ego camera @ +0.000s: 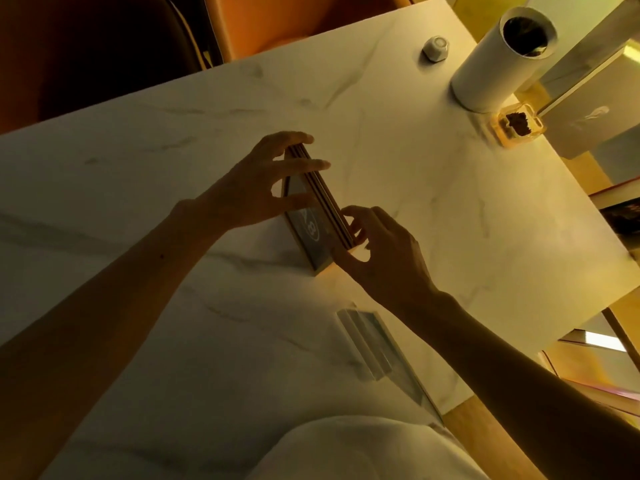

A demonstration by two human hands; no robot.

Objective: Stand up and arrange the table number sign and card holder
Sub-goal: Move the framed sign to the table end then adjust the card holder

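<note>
The table number sign (pixel 313 223) stands upright on the white marble table (pixel 433 188), a dark panel with a pale round number mark and a gold-edged top. My left hand (pixel 263 185) grips its far top end with the fingers over the edge. My right hand (pixel 377 251) pinches its near top corner. A clear acrylic card holder (pixel 374 344) lies flat on the table nearer to me, under my right forearm, touched by neither hand.
At the far right corner stand a white cylinder (pixel 498 64), a small white round object (pixel 435 47) and a small clear box with dark contents (pixel 517 124). An orange chair (pixel 277 22) sits beyond the far edge. The table's right edge runs close to the cylinder.
</note>
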